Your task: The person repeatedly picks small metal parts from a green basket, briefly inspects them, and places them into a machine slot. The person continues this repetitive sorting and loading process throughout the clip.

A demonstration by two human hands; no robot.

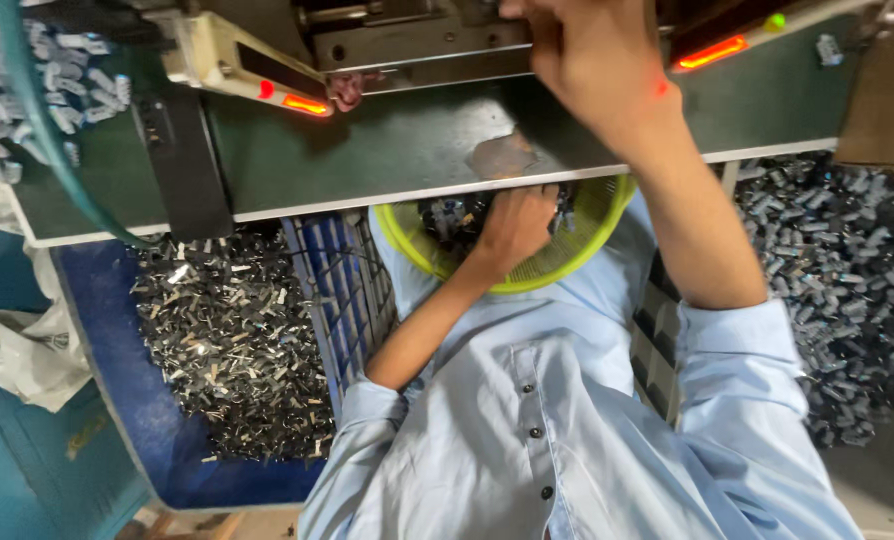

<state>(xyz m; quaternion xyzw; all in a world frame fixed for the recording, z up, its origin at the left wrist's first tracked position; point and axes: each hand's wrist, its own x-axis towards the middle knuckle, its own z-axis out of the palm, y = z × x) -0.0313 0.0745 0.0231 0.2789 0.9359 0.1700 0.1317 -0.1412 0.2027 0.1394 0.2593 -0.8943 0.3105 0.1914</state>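
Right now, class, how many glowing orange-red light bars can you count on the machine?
2. One light bar glows at the left on the cream housing; the other light bar glows at the upper right, beyond the right hand. More may be hidden.

Worktop (387, 150) is lying green across the top of view, white edge facing the camera. A worn bare patch (502, 155) is showing near its front edge. Two red lamps (305, 103) (712, 52) are glowing on the cream machine housing (212, 55) above. A black bracket (182, 165) is hanging over the edge at left, a green hose (42, 130) curving beside it. Blue bin (117, 400) is holding dark metal scraps (232, 340). Grey pieces (847, 270) are lying heaped at right; pale pieces (57, 80) are sitting top left. Brown box (882, 100) is standing at the right edge.
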